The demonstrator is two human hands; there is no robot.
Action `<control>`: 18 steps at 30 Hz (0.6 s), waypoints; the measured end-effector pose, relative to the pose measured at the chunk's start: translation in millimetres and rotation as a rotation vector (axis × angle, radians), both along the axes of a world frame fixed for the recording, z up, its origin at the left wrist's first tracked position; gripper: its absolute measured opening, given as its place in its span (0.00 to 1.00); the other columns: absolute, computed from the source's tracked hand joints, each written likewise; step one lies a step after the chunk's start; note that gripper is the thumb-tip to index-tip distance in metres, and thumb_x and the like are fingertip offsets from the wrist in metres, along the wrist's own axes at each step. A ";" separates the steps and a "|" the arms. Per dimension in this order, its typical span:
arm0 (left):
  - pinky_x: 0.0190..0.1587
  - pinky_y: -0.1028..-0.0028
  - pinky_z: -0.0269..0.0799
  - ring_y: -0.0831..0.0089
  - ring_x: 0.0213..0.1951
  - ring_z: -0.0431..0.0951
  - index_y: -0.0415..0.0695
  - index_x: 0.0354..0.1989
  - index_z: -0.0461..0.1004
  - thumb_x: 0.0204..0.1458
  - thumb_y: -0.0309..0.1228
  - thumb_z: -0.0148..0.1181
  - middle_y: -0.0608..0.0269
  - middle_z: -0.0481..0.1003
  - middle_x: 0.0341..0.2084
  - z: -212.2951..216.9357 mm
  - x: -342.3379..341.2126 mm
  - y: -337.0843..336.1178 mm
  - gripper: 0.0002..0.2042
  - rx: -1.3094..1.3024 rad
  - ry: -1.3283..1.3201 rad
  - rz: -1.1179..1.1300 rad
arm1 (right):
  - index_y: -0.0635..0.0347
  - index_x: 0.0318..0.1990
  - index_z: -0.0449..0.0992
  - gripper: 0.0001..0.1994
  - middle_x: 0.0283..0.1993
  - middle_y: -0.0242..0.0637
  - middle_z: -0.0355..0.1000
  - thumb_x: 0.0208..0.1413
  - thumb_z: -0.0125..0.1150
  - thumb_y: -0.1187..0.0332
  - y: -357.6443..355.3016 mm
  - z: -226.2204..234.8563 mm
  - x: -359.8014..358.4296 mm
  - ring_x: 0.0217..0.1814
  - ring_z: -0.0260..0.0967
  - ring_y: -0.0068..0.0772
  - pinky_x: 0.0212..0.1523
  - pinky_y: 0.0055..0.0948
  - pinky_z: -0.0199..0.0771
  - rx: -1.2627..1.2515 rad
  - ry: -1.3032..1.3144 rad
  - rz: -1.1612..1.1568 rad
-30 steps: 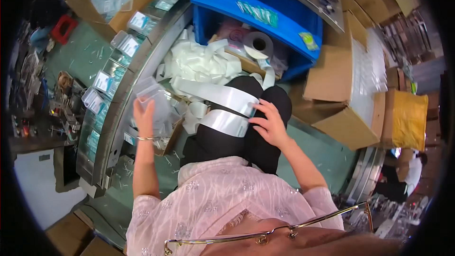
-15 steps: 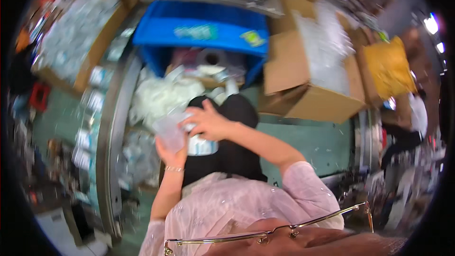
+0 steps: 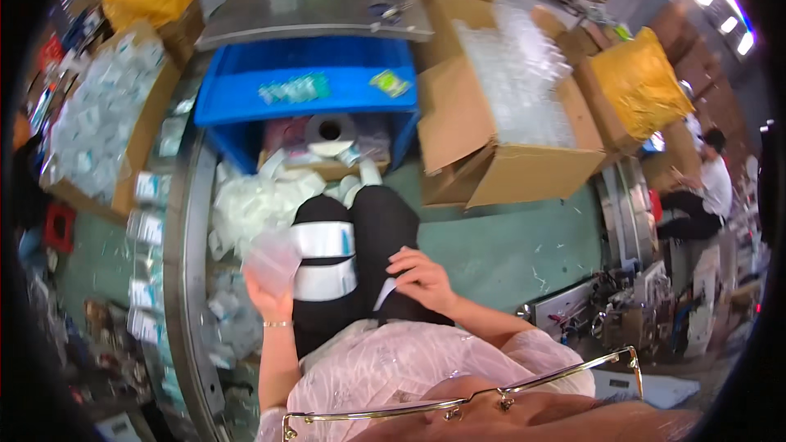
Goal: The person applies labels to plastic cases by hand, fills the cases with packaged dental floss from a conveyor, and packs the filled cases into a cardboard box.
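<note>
My left hand (image 3: 268,301) is closed around a translucent plastic box (image 3: 273,260), holding it beside my left thigh. Two white labels with blue edges lie across that dark-trousered thigh, a far label (image 3: 321,239) and a near label (image 3: 325,279). Over my other thigh, the fingers of my right hand (image 3: 426,282) are pinched together at a thin white strip (image 3: 384,293), which points down toward my lap. Whether the strip is paper or film cannot be made out.
Crumpled white material (image 3: 266,200) lies beyond my knees, before a blue bin (image 3: 307,86) holding a white roll (image 3: 331,133). An open carton (image 3: 524,172) of clear plastic boxes stands right. A metal rail (image 3: 187,278) runs at left, near a carton (image 3: 147,143) of clear packs. Another person (image 3: 712,184) sits far right.
My right hand has left the box and moved right, over my other thigh, with a white strip now at its fingers. Both labels on my thigh are now uncovered. The whole view has shifted.
</note>
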State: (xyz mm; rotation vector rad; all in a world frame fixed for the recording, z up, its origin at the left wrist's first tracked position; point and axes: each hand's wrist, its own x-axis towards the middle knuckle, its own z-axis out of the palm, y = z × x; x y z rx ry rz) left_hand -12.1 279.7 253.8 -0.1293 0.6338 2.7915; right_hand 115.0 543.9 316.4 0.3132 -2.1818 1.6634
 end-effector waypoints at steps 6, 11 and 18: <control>0.44 0.67 0.68 0.64 0.43 0.72 0.50 0.61 0.45 0.54 0.33 0.48 0.56 0.60 0.51 74.7 -4.9 58.1 0.27 -0.572 0.332 -0.188 | 0.64 0.41 0.61 0.11 0.31 0.36 0.65 0.50 0.46 0.83 -44.8 28.2 -36.6 0.28 0.61 0.18 0.29 0.15 0.62 -0.424 0.017 -0.331; 0.48 0.72 0.61 0.75 0.47 0.64 0.52 0.53 0.55 0.56 0.52 0.35 0.65 0.62 0.44 77.5 -3.9 72.0 0.22 -0.633 0.099 -0.210 | 0.65 0.37 0.60 0.12 0.39 0.41 0.57 0.46 0.55 0.80 -63.4 18.9 -78.3 0.37 0.58 0.26 0.39 0.21 0.60 -0.130 0.124 -0.234; 0.45 0.75 0.61 0.77 0.47 0.63 0.55 0.52 0.55 0.56 0.50 0.36 0.67 0.61 0.45 57.1 -0.6 73.0 0.19 -0.836 0.169 -0.129 | 0.63 0.35 0.63 0.17 0.36 0.45 0.61 0.40 0.64 0.72 -76.3 17.1 -83.4 0.36 0.61 0.41 0.37 0.30 0.63 0.137 0.200 -0.344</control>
